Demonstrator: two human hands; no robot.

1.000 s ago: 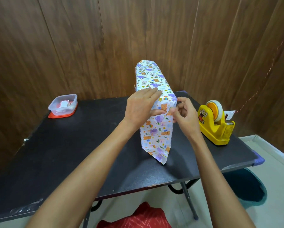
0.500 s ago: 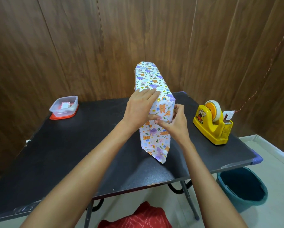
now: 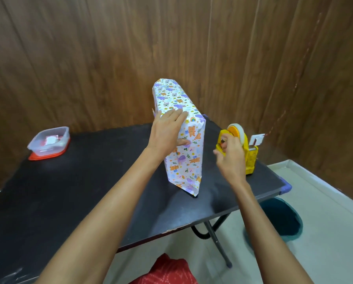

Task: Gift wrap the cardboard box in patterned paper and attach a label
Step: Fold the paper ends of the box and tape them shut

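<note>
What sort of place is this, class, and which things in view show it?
Probably a plain room at home or a small workroom: dark wood-panelled walls, a black-topped table on thin metal legs, and a teal plastic bucket on the pale floor.

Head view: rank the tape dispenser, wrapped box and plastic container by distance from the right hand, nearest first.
From the right hand:
1. Tape dispenser, just behind the hand, on the table's right side.
2. Wrapped box, to the hand's left, mid-table.
3. Plastic container, at the far left of the table.
</note>
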